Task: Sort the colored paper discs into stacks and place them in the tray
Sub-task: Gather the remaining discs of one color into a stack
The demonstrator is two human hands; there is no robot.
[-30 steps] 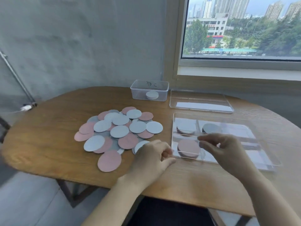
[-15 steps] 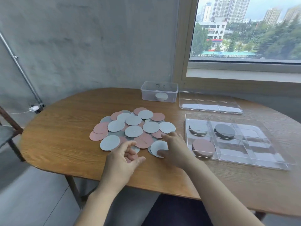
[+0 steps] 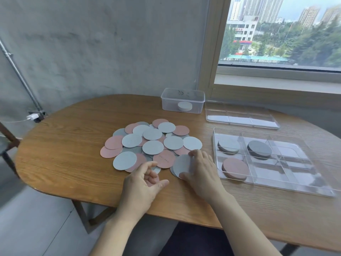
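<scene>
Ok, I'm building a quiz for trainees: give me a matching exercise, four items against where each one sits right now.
1 pink stack
2 dark grey stack
3 white stack
4 loose grey disc

A in the small tub
B tray, near-left compartment
C in the right hand grip
D tray, far-middle compartment

Pairs: 1-B, 2-D, 3-A, 4-C

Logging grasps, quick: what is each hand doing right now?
Left hand: curled, cannot tell whether it holds anything.
Right hand: pinching a pale grey round paper disc.
</scene>
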